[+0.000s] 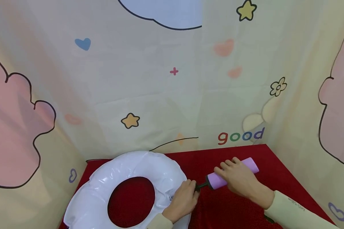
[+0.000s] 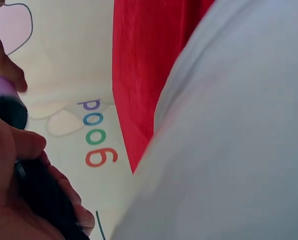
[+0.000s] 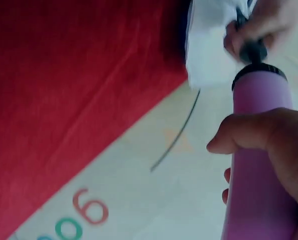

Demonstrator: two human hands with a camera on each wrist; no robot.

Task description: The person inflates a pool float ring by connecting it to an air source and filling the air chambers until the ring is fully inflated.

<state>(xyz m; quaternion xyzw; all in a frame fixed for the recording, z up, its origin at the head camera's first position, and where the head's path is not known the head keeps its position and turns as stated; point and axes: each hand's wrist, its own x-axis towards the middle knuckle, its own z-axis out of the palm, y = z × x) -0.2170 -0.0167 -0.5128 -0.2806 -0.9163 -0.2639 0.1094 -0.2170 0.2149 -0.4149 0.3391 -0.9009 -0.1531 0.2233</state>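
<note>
A hand pump with a purple barrel (image 1: 251,164) is held between both hands, slanting up to the right in the head view. My right hand (image 1: 240,178) grips the barrel, its thumb wrapped across the purple side in the right wrist view. My left hand (image 1: 183,199) curls round the black end (image 2: 46,200) of the pump, over the right side of a white inflatable ring (image 1: 89,194). A short black rod (image 1: 202,185) shows between that hand and the barrel. The ring looks puffed out, with creases along its inner edge.
Under the ring lies a red cloth-covered table (image 1: 275,171). Pale printed curtains (image 1: 149,79) with clouds, stars, hearts and the word "good" stand behind it and at both sides. Red cloth shows through the ring's hole.
</note>
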